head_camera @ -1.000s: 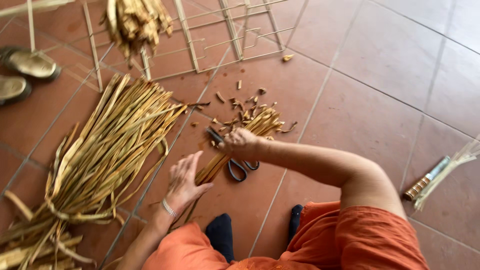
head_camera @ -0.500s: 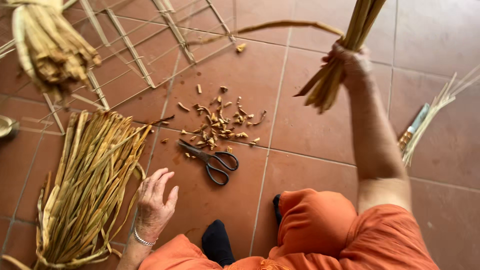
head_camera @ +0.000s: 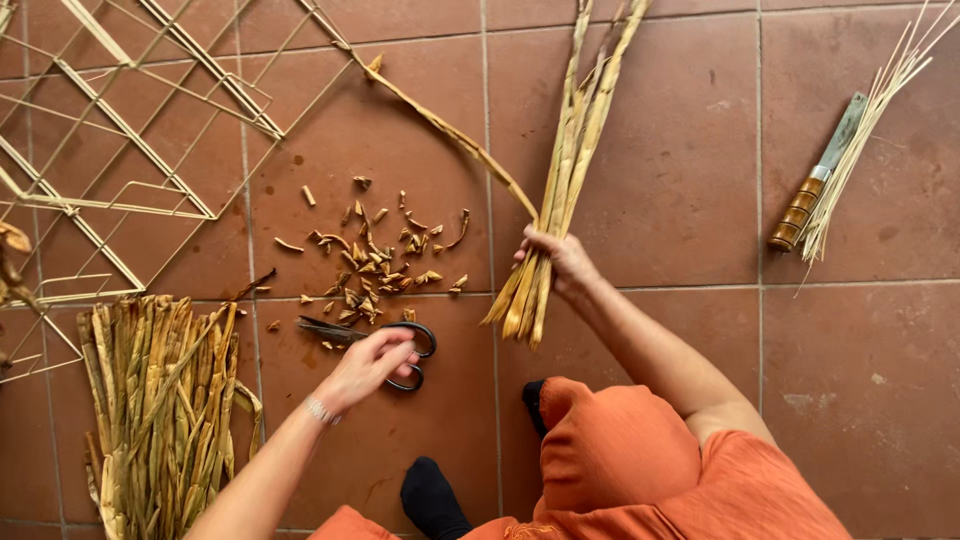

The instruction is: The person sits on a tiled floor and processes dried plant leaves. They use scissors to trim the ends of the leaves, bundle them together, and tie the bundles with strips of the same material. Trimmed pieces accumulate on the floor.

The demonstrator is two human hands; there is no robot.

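My right hand (head_camera: 560, 262) grips a bundle of long dried straw-coloured leaves (head_camera: 570, 160) near its cut lower end; the leaves run away from me across the tiled floor, and one strand bends off to the upper left. My left hand (head_camera: 368, 366) rests on the handles of black scissors (head_camera: 385, 345) lying on the tiles, fingers curled over them. Small cut scraps (head_camera: 375, 255) are scattered just beyond the scissors. My knees in orange cloth (head_camera: 610, 450) and a dark sock (head_camera: 432, 495) show at the bottom.
A pile of dried leaves (head_camera: 160, 410) lies at lower left. A frame of thin sticks (head_camera: 150, 160) covers the upper left floor. At right lie a knife with a banded wooden handle (head_camera: 812, 190) and a sheaf of thin splints (head_camera: 860, 130).
My right hand has brought the bundle down from its raised position to the floor in front of me. My left hand has moved from the tiles onto the scissors.
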